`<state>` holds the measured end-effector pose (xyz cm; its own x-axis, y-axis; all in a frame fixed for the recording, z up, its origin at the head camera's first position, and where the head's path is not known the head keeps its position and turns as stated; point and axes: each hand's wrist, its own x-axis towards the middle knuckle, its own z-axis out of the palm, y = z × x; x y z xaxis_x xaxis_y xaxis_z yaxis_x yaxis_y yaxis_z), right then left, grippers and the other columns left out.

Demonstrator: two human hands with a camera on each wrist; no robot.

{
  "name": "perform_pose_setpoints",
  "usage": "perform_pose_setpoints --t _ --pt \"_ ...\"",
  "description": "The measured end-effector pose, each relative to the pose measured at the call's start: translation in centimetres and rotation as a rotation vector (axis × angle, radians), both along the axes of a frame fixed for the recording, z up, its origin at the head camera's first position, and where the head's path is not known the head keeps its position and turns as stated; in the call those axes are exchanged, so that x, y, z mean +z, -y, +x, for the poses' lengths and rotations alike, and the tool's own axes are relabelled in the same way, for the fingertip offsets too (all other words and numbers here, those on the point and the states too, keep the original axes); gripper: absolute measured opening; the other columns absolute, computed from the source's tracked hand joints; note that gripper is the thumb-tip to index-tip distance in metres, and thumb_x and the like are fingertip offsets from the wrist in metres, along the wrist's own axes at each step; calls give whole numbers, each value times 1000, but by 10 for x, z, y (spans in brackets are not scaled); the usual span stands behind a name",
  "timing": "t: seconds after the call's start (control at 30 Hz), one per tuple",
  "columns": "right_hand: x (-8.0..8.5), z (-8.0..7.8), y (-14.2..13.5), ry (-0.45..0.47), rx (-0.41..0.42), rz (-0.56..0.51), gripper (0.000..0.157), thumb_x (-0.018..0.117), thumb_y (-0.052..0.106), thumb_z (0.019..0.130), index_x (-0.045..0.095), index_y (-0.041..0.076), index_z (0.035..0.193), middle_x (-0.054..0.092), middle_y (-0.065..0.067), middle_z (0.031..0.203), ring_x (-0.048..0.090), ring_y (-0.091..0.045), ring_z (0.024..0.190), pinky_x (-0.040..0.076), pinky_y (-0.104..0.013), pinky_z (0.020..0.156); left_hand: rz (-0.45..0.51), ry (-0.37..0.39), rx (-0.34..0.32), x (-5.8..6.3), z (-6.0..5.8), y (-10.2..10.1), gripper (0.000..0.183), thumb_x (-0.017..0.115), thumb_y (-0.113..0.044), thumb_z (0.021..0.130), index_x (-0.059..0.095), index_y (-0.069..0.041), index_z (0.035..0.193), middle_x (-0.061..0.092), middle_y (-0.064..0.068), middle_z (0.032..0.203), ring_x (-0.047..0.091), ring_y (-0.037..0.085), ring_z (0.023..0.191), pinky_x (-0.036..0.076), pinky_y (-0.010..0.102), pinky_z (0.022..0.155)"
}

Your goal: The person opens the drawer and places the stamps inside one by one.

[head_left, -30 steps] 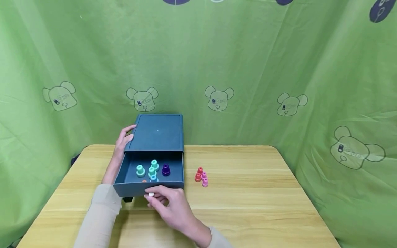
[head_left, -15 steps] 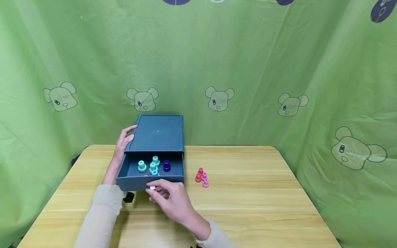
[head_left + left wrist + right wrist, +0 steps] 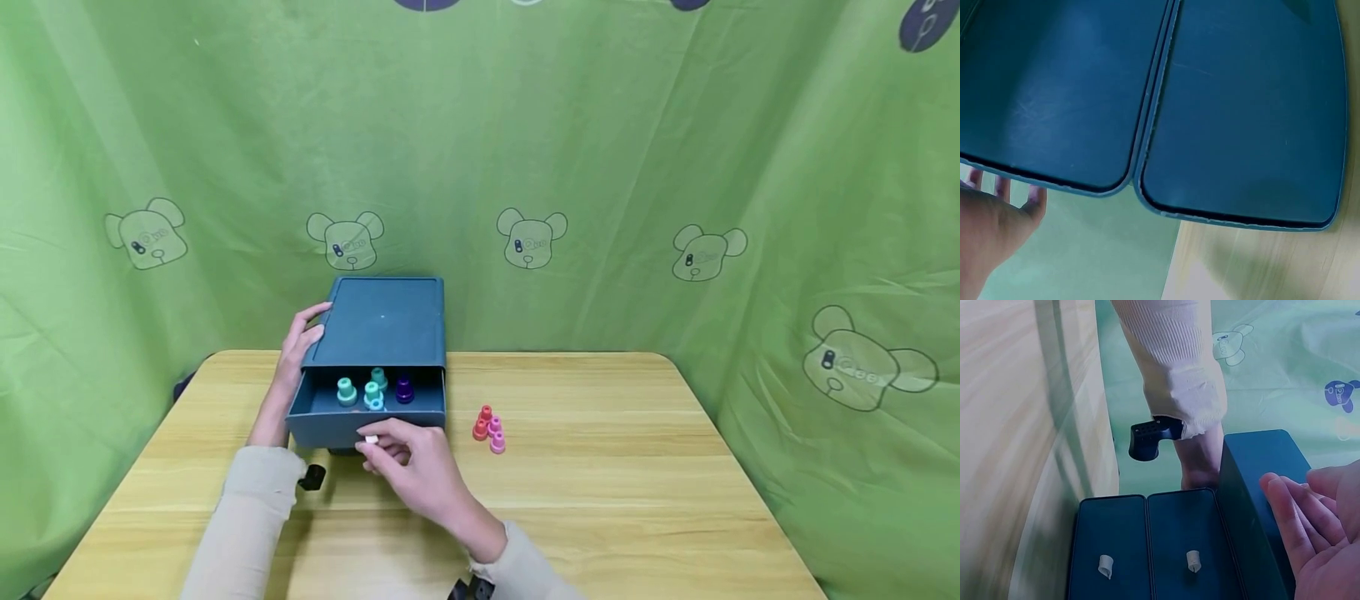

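Observation:
A dark blue drawer cabinet stands at the back left of the table. Its top drawer sticks partly out; inside are several mint-green stepped pegs, a purple one and a light-blue one. My right hand pinches the white pull tab on the drawer's front between thumb and fingertips. Flat along the cabinet's left side rests my left hand, its fingers reaching the top edge. In the left wrist view, that hand appears at the cabinet's edge.
Several red pegs and pink pegs stand on the table, right of the cabinet. Two pushed-in drawers with white tabs show in the right wrist view. A green curtain surrounds the wooden table.
The drawer has slid inward toward the cabinet, with my right hand moving forward on its tab. Less of the pegs shows above the drawer's front. My left hand has stayed put.

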<state>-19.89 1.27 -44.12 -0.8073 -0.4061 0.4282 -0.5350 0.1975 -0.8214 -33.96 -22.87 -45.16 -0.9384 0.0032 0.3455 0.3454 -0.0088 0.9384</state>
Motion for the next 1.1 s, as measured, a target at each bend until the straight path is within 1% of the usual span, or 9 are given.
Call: perform_pose_setpoints --t 0.2,0.4,0.5,0.6,0.7,0.8,0.9,1.0,1.1 --pt "1 -6 1 5 -14 9 20 70 17 99 76 7 115 79 -5 88 72 -2 72 59 -21 67 23 3 -7 1 1 0 55 39 -23 105 38 -4 156 33 11 160 39 16 130 27 33 108" --pt "0 -14 2 -9 -21 13 19 70 16 99 76 7 116 79 -3 88 73 -5 72 58 -20 67 43 44 -15 2 3 -1 54 40 -28 106 39 -9 157 34 8 159 42 16 128 30 33 106" --pt "1 -18 2 2 -26 18 20 70 16 99 75 8 117 79 -3 88 73 -6 73 58 -20 67 64 56 -22 2 4 -2 53 40 -28 106 40 -11 156 36 7 155 44 16 125 34 30 104" --pt "2 -21 2 12 -34 26 20 70 16 99 75 8 117 79 -4 88 73 -6 73 58 -21 68 90 52 -28 3 4 -3 52 41 -27 106 40 -10 156 40 4 150 47 16 122 38 27 100" --pt "4 -24 3 12 -42 36 20 70 15 99 75 9 118 78 -4 89 73 -5 73 58 -21 68 109 50 -34 3 4 -4 51 41 -27 107 42 -12 155 43 2 146 48 17 120 40 26 98" --pt "5 -27 4 8 -45 37 21 70 15 99 75 8 118 79 -6 89 72 -5 73 57 -20 68 122 65 -41 3 5 -4 50 41 -29 107 42 -16 155 42 2 146 47 18 121 40 28 98" --pt "5 -31 5 8 -45 39 21 70 14 100 75 7 119 78 -11 90 72 -5 73 57 -20 67 129 89 -49 3 6 -5 51 42 -32 106 42 -20 156 38 4 151 45 20 124 38 32 101" --pt "5 -34 5 9 -43 39 22 70 13 100 74 6 120 78 -14 91 72 -5 73 57 -20 67 127 102 -52 3 6 -5 52 41 -34 106 41 -21 157 33 8 157 41 22 128 35 36 104" --pt "5 -37 6 12 -47 34 22 70 12 99 74 5 120 78 -15 91 73 -5 73 58 -20 68 116 104 -47 2 6 -5 54 42 -36 105 40 -21 157 29 9 161 37 24 133 30 41 107"
